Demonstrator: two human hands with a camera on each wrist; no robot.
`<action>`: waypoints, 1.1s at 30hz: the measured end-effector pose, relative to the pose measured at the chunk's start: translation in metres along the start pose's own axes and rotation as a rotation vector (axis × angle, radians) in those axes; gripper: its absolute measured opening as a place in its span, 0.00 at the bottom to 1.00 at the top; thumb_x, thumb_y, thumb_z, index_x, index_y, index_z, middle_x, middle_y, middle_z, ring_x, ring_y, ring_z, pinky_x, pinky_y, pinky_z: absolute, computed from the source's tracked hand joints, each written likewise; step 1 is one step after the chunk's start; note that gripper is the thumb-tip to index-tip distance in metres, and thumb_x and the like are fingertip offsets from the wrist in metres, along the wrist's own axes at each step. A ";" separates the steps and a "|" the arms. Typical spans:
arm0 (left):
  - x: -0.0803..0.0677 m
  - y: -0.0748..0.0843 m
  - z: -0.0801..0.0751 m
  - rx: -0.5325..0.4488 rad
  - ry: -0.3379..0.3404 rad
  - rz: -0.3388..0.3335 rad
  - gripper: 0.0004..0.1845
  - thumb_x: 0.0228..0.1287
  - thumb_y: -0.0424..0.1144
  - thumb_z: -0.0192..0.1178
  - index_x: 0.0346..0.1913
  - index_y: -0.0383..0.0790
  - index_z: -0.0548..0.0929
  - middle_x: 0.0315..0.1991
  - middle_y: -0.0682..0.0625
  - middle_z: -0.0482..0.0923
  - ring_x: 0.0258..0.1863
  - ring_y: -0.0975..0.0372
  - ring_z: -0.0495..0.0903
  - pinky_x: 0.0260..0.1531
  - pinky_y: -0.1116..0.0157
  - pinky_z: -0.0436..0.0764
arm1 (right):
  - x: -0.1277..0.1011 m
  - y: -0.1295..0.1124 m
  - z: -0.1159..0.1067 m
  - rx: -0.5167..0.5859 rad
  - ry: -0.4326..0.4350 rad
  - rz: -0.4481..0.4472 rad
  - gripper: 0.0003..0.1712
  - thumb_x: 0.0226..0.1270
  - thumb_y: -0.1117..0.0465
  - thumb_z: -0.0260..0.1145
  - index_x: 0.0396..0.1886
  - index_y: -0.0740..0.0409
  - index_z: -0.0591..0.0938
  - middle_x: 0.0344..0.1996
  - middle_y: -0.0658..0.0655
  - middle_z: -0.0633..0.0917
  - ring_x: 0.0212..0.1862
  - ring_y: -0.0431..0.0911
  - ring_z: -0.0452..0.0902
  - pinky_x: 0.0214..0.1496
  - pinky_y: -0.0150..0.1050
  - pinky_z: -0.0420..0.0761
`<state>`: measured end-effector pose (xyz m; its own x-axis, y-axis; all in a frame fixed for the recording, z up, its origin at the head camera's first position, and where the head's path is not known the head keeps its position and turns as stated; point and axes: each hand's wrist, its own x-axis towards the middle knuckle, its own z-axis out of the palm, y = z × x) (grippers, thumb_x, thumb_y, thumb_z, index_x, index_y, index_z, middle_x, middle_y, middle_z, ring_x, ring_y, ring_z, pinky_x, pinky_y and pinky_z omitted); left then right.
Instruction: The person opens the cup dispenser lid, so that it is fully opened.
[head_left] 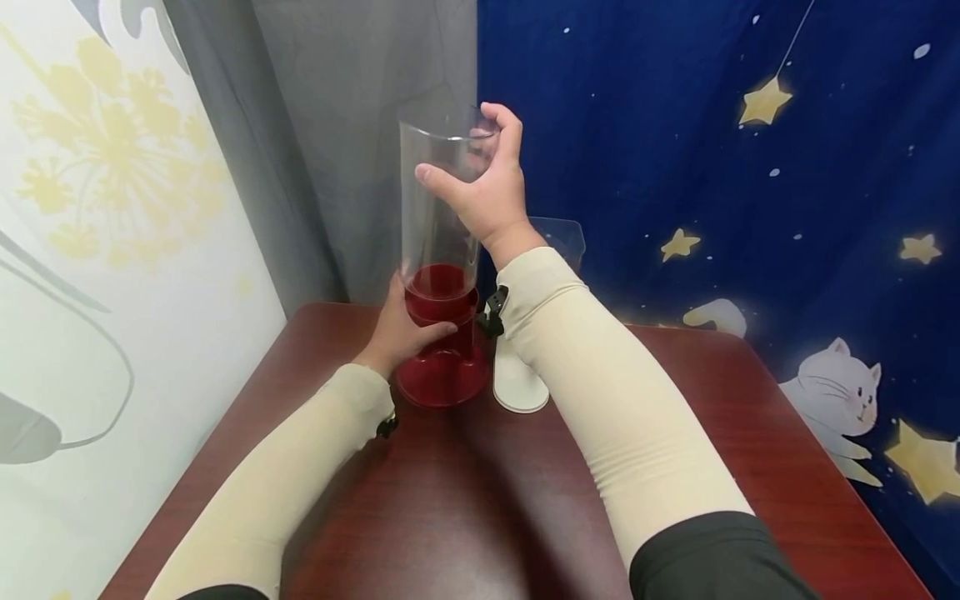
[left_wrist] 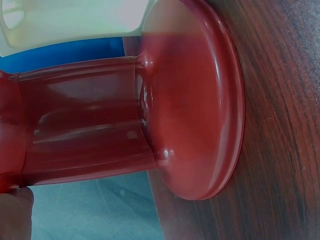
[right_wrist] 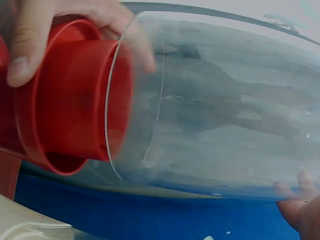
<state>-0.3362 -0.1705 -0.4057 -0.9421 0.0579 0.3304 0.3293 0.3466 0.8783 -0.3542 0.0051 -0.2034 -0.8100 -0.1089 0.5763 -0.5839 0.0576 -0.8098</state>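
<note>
1. The clear cylinder stands upright in the upper middle of the head view, its open top rim near the grey curtain.
2. The right hand grips the cylinder near its top, thumb on the near side and the other fingers round the right side by the rim.
3. The left hand is clamped on the red base around its upper part, thumb across the front, at the centre of the head view.
4. The red base's wide round foot rests on the table; the left wrist view shows this foot at centre right.
5. In the right wrist view, the cylinder's lower rim overlaps the end of the red collar, left of centre; how far it is seated cannot be told.
6. Just right of the red base in the head view is a white base, partly behind the right sleeve; a clear container shows above it.
7. A blue curtain with yellow stars fills the upper right; a white panel with yellow flowers fills the left.
</note>
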 end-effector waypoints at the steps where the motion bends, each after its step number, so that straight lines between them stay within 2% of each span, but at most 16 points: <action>1: 0.000 0.000 0.000 0.013 0.001 -0.004 0.66 0.52 0.47 0.84 0.84 0.62 0.44 0.78 0.49 0.63 0.76 0.51 0.66 0.68 0.43 0.78 | 0.000 -0.002 0.000 0.005 0.004 -0.013 0.59 0.52 0.53 0.84 0.76 0.40 0.56 0.69 0.52 0.72 0.68 0.44 0.74 0.66 0.36 0.81; 6: 0.000 -0.003 0.001 0.042 -0.003 -0.009 0.63 0.55 0.48 0.82 0.85 0.63 0.47 0.80 0.49 0.61 0.76 0.50 0.65 0.65 0.42 0.80 | -0.001 -0.013 -0.002 0.053 0.014 -0.071 0.58 0.50 0.57 0.84 0.75 0.46 0.57 0.69 0.55 0.72 0.67 0.47 0.75 0.71 0.32 0.76; 12: 0.000 -0.005 0.002 0.063 -0.005 0.012 0.59 0.56 0.47 0.81 0.84 0.63 0.53 0.77 0.48 0.63 0.74 0.51 0.66 0.62 0.43 0.83 | -0.009 -0.024 -0.006 0.086 -0.007 -0.089 0.57 0.51 0.60 0.84 0.75 0.48 0.58 0.68 0.58 0.72 0.66 0.49 0.76 0.68 0.34 0.79; 17: -0.001 -0.005 0.001 0.080 0.001 0.033 0.57 0.55 0.48 0.82 0.83 0.58 0.56 0.76 0.48 0.65 0.73 0.51 0.67 0.63 0.44 0.82 | -0.014 -0.032 -0.010 0.107 -0.027 -0.104 0.56 0.51 0.61 0.83 0.74 0.49 0.58 0.66 0.56 0.73 0.65 0.50 0.77 0.66 0.36 0.81; 25: 0.003 -0.011 0.001 0.054 -0.007 0.113 0.53 0.53 0.47 0.83 0.79 0.55 0.61 0.71 0.50 0.71 0.70 0.54 0.72 0.64 0.45 0.81 | -0.024 -0.041 -0.021 0.186 -0.063 -0.132 0.54 0.51 0.66 0.80 0.73 0.51 0.58 0.65 0.56 0.73 0.65 0.53 0.77 0.68 0.38 0.80; 29: 0.006 -0.014 0.001 0.074 -0.001 0.142 0.53 0.53 0.46 0.83 0.78 0.54 0.62 0.70 0.50 0.72 0.68 0.55 0.73 0.66 0.46 0.80 | -0.029 -0.042 -0.028 0.199 -0.070 -0.140 0.54 0.51 0.67 0.79 0.73 0.51 0.58 0.66 0.57 0.72 0.64 0.54 0.78 0.68 0.40 0.80; 33: 0.007 -0.017 0.000 0.096 0.023 0.180 0.54 0.52 0.44 0.84 0.78 0.48 0.61 0.70 0.48 0.71 0.67 0.54 0.74 0.69 0.47 0.78 | -0.033 -0.041 -0.034 0.199 -0.075 -0.154 0.54 0.50 0.68 0.78 0.73 0.52 0.58 0.67 0.57 0.71 0.65 0.53 0.76 0.70 0.41 0.79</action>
<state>-0.3481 -0.1760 -0.4180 -0.8666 0.1062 0.4875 0.4835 0.4202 0.7679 -0.3048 0.0403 -0.1854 -0.7019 -0.1746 0.6906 -0.6717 -0.1605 -0.7232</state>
